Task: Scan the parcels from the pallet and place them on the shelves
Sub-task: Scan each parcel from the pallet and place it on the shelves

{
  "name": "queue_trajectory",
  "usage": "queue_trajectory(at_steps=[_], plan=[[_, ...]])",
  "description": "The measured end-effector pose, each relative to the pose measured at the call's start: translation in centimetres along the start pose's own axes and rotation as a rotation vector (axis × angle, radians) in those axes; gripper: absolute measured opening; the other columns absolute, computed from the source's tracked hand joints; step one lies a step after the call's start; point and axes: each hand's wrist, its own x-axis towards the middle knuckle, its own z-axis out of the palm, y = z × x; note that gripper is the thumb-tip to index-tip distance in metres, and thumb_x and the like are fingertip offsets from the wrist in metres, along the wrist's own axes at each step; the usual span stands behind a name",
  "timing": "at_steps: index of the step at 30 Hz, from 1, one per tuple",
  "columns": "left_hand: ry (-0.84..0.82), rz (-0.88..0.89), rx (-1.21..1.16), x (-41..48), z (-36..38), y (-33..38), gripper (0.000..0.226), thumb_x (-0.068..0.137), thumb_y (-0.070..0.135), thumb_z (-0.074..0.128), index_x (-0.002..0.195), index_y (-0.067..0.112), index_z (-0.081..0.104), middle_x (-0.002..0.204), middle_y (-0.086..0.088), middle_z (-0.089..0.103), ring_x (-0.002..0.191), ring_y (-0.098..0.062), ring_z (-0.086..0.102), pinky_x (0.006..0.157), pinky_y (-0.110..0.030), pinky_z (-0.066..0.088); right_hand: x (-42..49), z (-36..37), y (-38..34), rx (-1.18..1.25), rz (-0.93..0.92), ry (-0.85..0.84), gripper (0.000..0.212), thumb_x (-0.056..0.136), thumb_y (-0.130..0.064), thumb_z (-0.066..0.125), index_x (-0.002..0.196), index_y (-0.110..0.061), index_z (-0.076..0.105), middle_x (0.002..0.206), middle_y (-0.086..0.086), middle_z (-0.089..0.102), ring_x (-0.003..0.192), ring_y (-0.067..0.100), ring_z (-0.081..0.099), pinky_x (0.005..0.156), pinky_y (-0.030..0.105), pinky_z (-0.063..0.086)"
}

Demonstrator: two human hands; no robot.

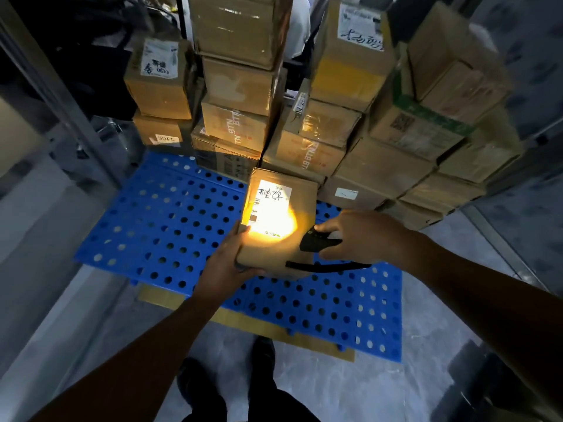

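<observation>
In the head view, the left hand [227, 264] grasps the near corner of a cardboard parcel [303, 193], apparently held just above the blue pallet [170, 226]. The right hand [359, 236] grips a black scanner [315, 241] (its yellow light falls on the parcel's label [271, 205]). More boxes [380, 166] are stacked on the pallet behind.

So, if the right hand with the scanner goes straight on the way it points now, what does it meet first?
The cardboard parcel that the left hand holds. The right hand aims its black scanner at the parcel's lit label, with nothing between them. Whether they already touch is unclear.
</observation>
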Motion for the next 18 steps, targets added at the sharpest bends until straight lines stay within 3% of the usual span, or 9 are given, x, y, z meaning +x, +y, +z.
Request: queue_trajectory(at_steps=[2, 5, 7, 9, 11, 13, 15, 16, 18], plan=[[0.002, 0.008, 0.015, -0.3, 0.2, -0.1, 0.098, 0.074, 0.043, 0.086, 0.155, 0.029, 0.032, 0.161, 0.0, 0.035, 0.139, -0.02, 0.042, 0.108, -0.052, 0.047, -0.1, -0.2, 0.3, 0.0, -0.029, 0.002, 0.068, 0.087, -0.066, 0.061, 0.147, -0.038, 0.047, 0.121, -0.01, 0.058, 0.102, 0.009, 0.054, 0.071, 0.027, 0.035], [0.024, 0.057, 0.005, -0.9, 0.2, -0.3, 0.097, 0.075, 0.042, 0.085, 0.154, 0.038, 0.03, 0.166, 0.003, 0.029, 0.142, -0.014, 0.04, 0.11, -0.046, 0.048, 0.1, -0.7, 0.8, 0.004, -0.076, 0.004, 0.062, 0.088, -0.062, 0.063, 0.144, -0.038, 0.052, 0.071, -0.017, 0.05, 0.062, 0.001, 0.047, 0.053, 0.027, 0.036], [0.041, 0.079, 0.022, -1.3, 0.1, -0.3, 0.096, 0.075, 0.047, 0.083, 0.152, 0.046, 0.027, 0.168, 0.012, 0.023, 0.141, -0.003, 0.036, 0.109, -0.039, 0.048, 0.2, -0.7, 1.2, 0.015, -0.084, -0.003, 0.061, 0.088, -0.062, 0.063, 0.143, -0.038, 0.053, 0.065, -0.017, 0.045, 0.056, 0.002, 0.044, 0.05, 0.026, 0.037], [0.06, 0.081, 0.011, -1.8, -0.1, 0.0, 0.095, 0.073, 0.056, 0.079, 0.151, 0.054, 0.026, 0.165, 0.029, 0.014, 0.14, 0.004, 0.032, 0.106, -0.034, 0.048, 0.4, -0.6, 1.8, 0.05, -0.066, -0.01, 0.063, 0.088, -0.063, 0.063, 0.145, -0.039, 0.05, 0.076, -0.02, 0.048, 0.057, -0.001, 0.042, 0.051, 0.021, 0.032], [0.096, 0.052, -0.035, -2.6, -0.4, 0.1, 0.096, 0.072, 0.061, 0.078, 0.151, 0.058, 0.025, 0.16, 0.04, 0.013, 0.14, 0.005, 0.033, 0.106, -0.037, 0.05, 0.8, -0.1, 2.6, 0.161, -0.041, -0.016, 0.067, 0.088, -0.064, 0.062, 0.148, -0.039, 0.045, 0.109, -0.019, 0.06, 0.062, -0.004, 0.044, 0.053, 0.015, 0.031], [0.17, 0.011, -0.052, -3.6, -0.9, 0.2, 0.096, 0.07, 0.061, 0.079, 0.151, 0.056, 0.027, 0.158, 0.039, 0.021, 0.14, 0.004, 0.037, 0.104, -0.046, 0.053, 1.2, 0.7, 3.5, 0.351, -0.03, 0.007, 0.068, 0.089, -0.062, 0.062, 0.15, -0.038, 0.043, 0.141, -0.012, 0.054, 0.085, -0.004, 0.057, 0.068, 0.017, 0.044], [0.266, -0.019, -0.053, -4.6, -1.7, 0.5, 0.095, 0.069, 0.062, 0.079, 0.15, 0.056, 0.029, 0.155, 0.037, 0.03, 0.136, 0.008, 0.04, 0.104, -0.043, 0.053, 1.8, 1.5, 3.6, 0.511, -0.005, 0.06, 0.071, 0.088, -0.062, 0.063, 0.15, -0.035, 0.043, 0.153, -0.01, 0.045, 0.121, 0.009, 0.056, 0.096, 0.03, 0.05], [0.317, -0.025, -0.051, -5.1, -2.3, 0.9, 0.093, 0.069, 0.062, 0.079, 0.148, 0.058, 0.03, 0.152, 0.039, 0.033, 0.134, 0.011, 0.041, 0.102, -0.039, 0.053, 2.3, 1.7, 3.3, 0.578, 0.014, 0.085, 0.072, 0.087, -0.062, 0.064, 0.15, -0.034, 0.044, 0.154, -0.009, 0.043, 0.126, 0.012, 0.054, 0.101, 0.036, 0.049], [0.415, -0.029, -0.064, -5.9, -3.7, 1.7, 0.091, 0.069, 0.056, 0.081, 0.146, 0.058, 0.032, 0.151, 0.036, 0.035, 0.134, 0.009, 0.042, 0.1, -0.039, 0.055, 3.8, 1.7, 1.9, 0.703, 0.021, 0.123, 0.073, 0.086, -0.063, 0.065, 0.15, -0.032, 0.045, 0.151, -0.01, 0.045, 0.113, 0.007, 0.059, 0.097, 0.04, 0.053]])
